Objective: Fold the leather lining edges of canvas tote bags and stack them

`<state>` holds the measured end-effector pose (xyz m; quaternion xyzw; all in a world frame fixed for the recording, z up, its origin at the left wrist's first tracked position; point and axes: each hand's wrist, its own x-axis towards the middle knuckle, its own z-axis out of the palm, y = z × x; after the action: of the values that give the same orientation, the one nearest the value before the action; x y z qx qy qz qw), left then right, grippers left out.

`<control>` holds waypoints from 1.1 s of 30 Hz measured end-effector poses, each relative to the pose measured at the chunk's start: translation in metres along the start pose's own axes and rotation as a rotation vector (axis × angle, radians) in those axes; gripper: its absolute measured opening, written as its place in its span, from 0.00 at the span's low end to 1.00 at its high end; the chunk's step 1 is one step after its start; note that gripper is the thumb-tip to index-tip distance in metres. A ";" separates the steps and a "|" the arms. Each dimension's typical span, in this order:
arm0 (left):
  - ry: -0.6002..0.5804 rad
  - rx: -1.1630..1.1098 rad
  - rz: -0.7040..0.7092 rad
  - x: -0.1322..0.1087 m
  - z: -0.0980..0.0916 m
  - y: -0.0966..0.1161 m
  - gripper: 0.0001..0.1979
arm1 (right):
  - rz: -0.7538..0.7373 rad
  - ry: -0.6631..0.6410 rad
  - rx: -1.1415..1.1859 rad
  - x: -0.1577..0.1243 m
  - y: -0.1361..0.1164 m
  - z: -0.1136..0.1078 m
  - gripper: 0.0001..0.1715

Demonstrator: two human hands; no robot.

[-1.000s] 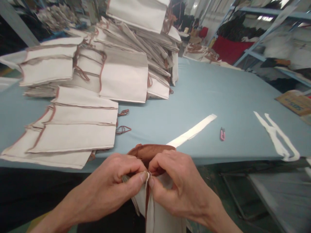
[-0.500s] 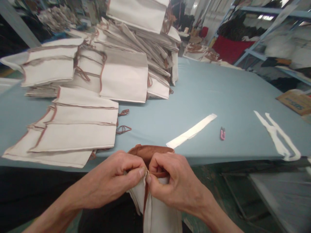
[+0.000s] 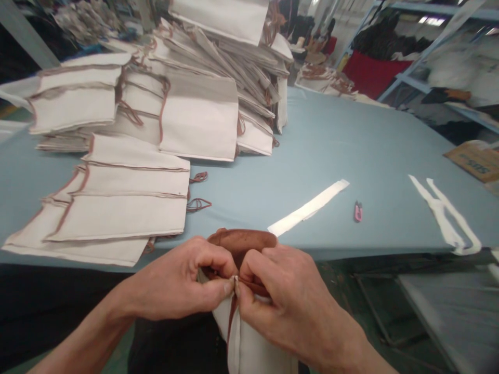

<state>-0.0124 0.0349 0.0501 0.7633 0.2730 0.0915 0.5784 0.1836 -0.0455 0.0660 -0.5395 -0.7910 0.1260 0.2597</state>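
A cream cloth bag with a brown lining hangs over my lap at the table's front edge. My left hand pinches its seam near the brown rim, thumb against forefinger. Right beside it, my right hand grips the same seam, and the thumbs of both hands nearly meet there. The lining bulges up behind my fingers. What exactly lies between the fingertips is mostly hidden. Pink thread snips lie on the blue table to the right, beside a folded white strip.
Cream bags with brown trim and cords lie at the left, and a tall pile of bags stands behind them. White cut scraps and a cardboard box are at the right. The blue table ends just ahead of my hands.
Both hands stay pinched on the bag's seam. My right hand and wrist have turned slightly, and the bag's lower part has shifted a little. The table things appear slightly higher in view.
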 end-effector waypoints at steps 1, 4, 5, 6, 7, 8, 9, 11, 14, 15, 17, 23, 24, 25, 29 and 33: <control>-0.006 -0.007 0.010 0.000 -0.001 -0.002 0.08 | -0.009 -0.006 -0.020 0.000 -0.001 -0.001 0.11; -0.007 -0.001 0.028 -0.001 -0.002 -0.005 0.09 | -0.047 -0.004 -0.043 0.000 -0.002 -0.002 0.10; 0.004 0.017 0.026 -0.002 -0.001 -0.005 0.09 | -0.053 -0.005 -0.043 0.000 -0.002 -0.001 0.10; 0.025 0.044 0.026 -0.003 0.002 -0.004 0.09 | -0.046 -0.004 -0.042 0.000 -0.002 -0.001 0.10; 0.057 0.082 0.029 -0.004 0.005 -0.002 0.09 | -0.031 -0.002 -0.034 0.000 -0.001 0.000 0.10; 0.105 0.133 0.038 -0.005 0.009 0.000 0.09 | -0.007 -0.003 -0.018 0.000 0.000 0.002 0.09; 0.167 0.194 0.058 -0.006 0.013 0.002 0.09 | 0.022 0.001 0.006 0.000 0.000 0.003 0.08; 0.310 0.327 0.125 -0.007 0.024 0.006 0.10 | 0.085 0.018 0.063 -0.001 0.002 0.006 0.07; 0.472 0.427 0.208 -0.006 0.037 0.009 0.12 | 0.173 0.011 0.195 -0.002 0.003 0.010 0.07; 0.486 0.402 0.201 -0.005 0.039 0.009 0.12 | 0.202 -0.007 0.261 -0.002 0.004 0.011 0.08; 0.466 0.263 0.146 -0.002 0.041 0.007 0.12 | 0.242 -0.043 0.399 0.000 0.005 0.013 0.10; 0.245 -0.240 0.066 0.000 0.032 -0.011 0.14 | 0.126 -0.043 0.576 0.003 0.016 0.022 0.12; 0.209 -0.275 0.065 -0.002 0.030 -0.013 0.13 | 0.090 -0.039 0.580 0.003 0.018 0.023 0.12; 0.182 -0.292 0.070 -0.003 0.027 -0.014 0.12 | 0.061 -0.040 0.576 0.003 0.020 0.024 0.12; 0.120 -0.236 0.087 -0.010 0.017 -0.012 0.12 | 0.025 -0.075 0.548 0.000 0.026 0.022 0.10; 0.067 -0.167 0.072 -0.011 0.010 -0.010 0.11 | 0.023 -0.088 0.554 -0.001 0.027 0.018 0.11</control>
<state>-0.0205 0.0223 0.0399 0.7184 0.2560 0.1600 0.6268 0.1956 -0.0348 0.0377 -0.4508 -0.7309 0.3635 0.3611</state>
